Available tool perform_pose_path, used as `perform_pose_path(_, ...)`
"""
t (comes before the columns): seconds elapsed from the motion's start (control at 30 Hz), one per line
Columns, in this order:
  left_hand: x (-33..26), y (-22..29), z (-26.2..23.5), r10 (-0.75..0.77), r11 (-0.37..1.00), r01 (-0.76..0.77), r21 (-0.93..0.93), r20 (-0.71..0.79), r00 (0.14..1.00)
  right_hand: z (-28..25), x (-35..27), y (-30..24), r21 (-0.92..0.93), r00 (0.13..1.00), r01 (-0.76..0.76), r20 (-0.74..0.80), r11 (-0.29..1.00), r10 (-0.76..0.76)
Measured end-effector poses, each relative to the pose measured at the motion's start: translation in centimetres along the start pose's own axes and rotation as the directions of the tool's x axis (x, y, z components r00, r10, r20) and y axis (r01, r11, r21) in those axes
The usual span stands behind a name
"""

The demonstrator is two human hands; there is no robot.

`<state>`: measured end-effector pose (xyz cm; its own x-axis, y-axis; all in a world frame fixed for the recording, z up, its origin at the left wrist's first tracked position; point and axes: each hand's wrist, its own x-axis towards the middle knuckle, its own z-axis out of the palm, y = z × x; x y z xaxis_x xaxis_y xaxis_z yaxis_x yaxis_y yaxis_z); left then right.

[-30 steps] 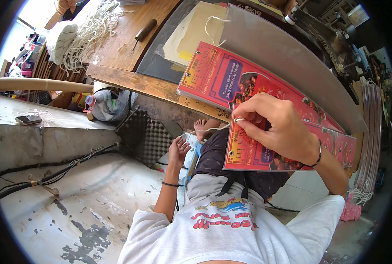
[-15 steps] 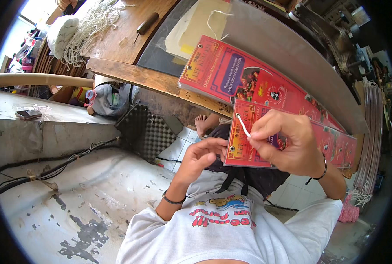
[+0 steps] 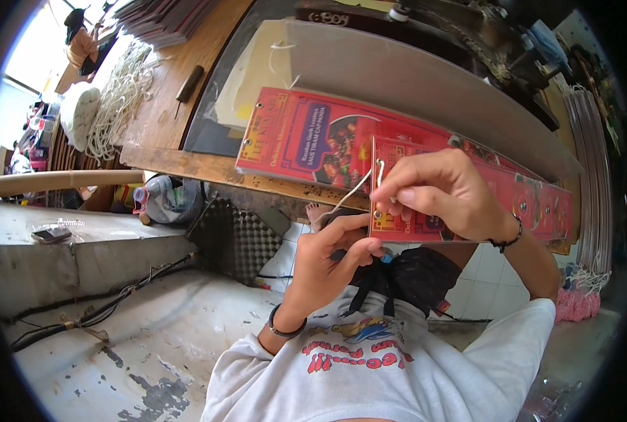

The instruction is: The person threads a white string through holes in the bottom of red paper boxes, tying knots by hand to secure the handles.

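Observation:
In front of me is a long red printed hanging card [image 3: 539, 204] with metal eyelets along its left end. My left hand [image 3: 327, 257] holds that end at its lower corner, with fingers tucked behind the edge and the thumb near the front. Over the card, my right hand [image 3: 444, 200] pinches a thin white cord [image 3: 380, 172] between thumb and fingertips. The cord runs through the upper eyelet, and a length of it trails out left of the edge. Just beyond lies a stack of matching red cards [image 3: 285, 137], partly covered by the held card.
On the wooden table [image 3: 162, 105] are a wood-handled awl [image 3: 189, 84] and a heap of white cords [image 3: 123, 98]. A grey sheet [image 3: 398, 77] stands behind the cards, near a dark machine [image 3: 489, 42]. Corded strips [image 3: 591, 176] hang at right. Another person [image 3: 83, 42] is far left.
My right fingers have shifted up and left with the cord, whose loose length now shows beyond the left edge. My left fingers have moved further behind the card. The view has shifted.

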<state>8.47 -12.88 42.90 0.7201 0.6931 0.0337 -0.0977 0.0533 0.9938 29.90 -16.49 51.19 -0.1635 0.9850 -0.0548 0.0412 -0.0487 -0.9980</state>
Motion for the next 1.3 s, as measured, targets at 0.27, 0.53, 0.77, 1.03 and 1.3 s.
perform_pose_path(0.27, 2.2, -0.4, 1.7, 0.059, 0.972, -0.027, 0.235, -0.128, 0.990, -2.5, 1.4, 1.9, -0.181, 0.995, 0.099, -0.006, 0.978, -0.102)
perform_pose_path(0.53, 2.3, -1.3, 1.3, 0.096, 0.937, -0.044, 0.347, -0.134, 0.986, -2.7, 1.1, 3.5, -0.117, 0.990, 0.118, -0.057, 0.986, -0.125)
perform_pose_path(0.77, 3.1, 0.4, -0.1, 0.276, 0.903, -0.230, 0.364, -0.081, 0.958, -3.1, 0.7, 3.2, -0.080, 0.996, 0.050, -0.070, 0.996, -0.055)
perform_pose_path(1.03, 7.3, 3.9, -3.6, 0.481, 0.875, -0.463, 0.139, -0.154, 0.863, -3.1, 1.0, 2.3, -0.089, 0.997, 0.078, -0.003, 0.993, -0.079)
perform_pose_path(1.3, 11.2, 7.2, -6.2, 0.454, 0.891, -0.448, 0.073, -0.168, 0.875, -3.6, 1.0, 3.2, -0.065, 0.989, 0.145, 0.050, 0.987, -0.142)
